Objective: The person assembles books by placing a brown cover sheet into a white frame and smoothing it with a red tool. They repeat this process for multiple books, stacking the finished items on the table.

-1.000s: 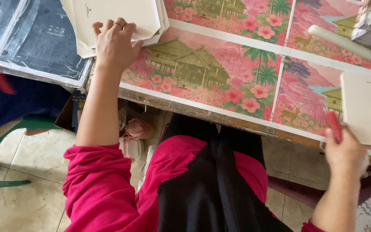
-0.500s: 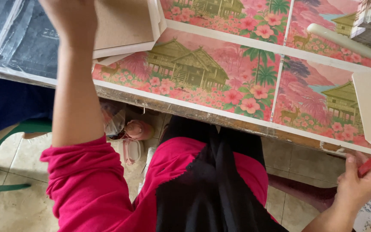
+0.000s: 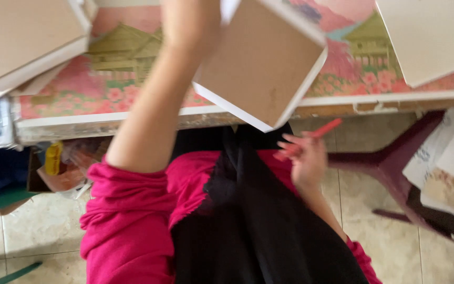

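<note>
From my seat, the table runs across the top, covered in a pink floral cloth printed with houses. At ten o'clock a stack of beige card sheets overhangs the table's left end. At one o'clock a single pale sheet lies tilted on the cloth. A dark maroon plastic stool stands at three o'clock on the tiled floor, with loose papers just beyond it. At nine o'clock, under the table edge, I see a yellow object among blurred clutter. Green chair legs show at seven o'clock.
</note>
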